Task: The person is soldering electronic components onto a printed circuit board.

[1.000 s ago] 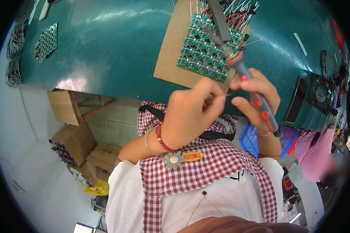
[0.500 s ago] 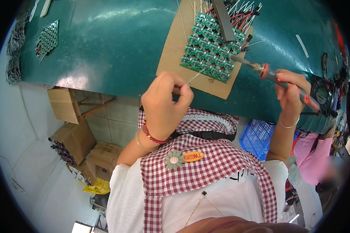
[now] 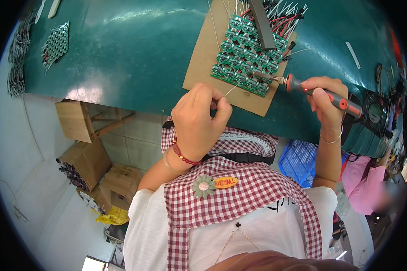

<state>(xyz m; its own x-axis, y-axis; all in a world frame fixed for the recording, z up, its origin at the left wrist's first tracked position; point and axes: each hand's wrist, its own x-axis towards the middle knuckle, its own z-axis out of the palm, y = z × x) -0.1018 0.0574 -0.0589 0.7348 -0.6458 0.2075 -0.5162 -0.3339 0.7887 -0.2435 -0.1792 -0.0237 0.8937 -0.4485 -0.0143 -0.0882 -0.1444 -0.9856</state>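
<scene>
My left hand pinches a thin pale wire, whose far end reaches the near edge of a green circuit board panel. In my right hand is a soldering iron with a black and red handle. Its metal tip lies over the lower rows of the panel, just above the wire's end; contact cannot be made out. Beneath the panel is a sheet of brown cardboard. A dark flat bar rests across the panel's upper part, where red, white and black wires fan out.
On the green tabletop, another wired board panel lies at the far left, near bundles of grey wire. A round black device stands at the right edge. Below are cardboard boxes and a blue crate.
The soldering iron has moved left with my right hand, its tip now over the panel's lower rows. My left hand has shifted slightly right with the wire.
</scene>
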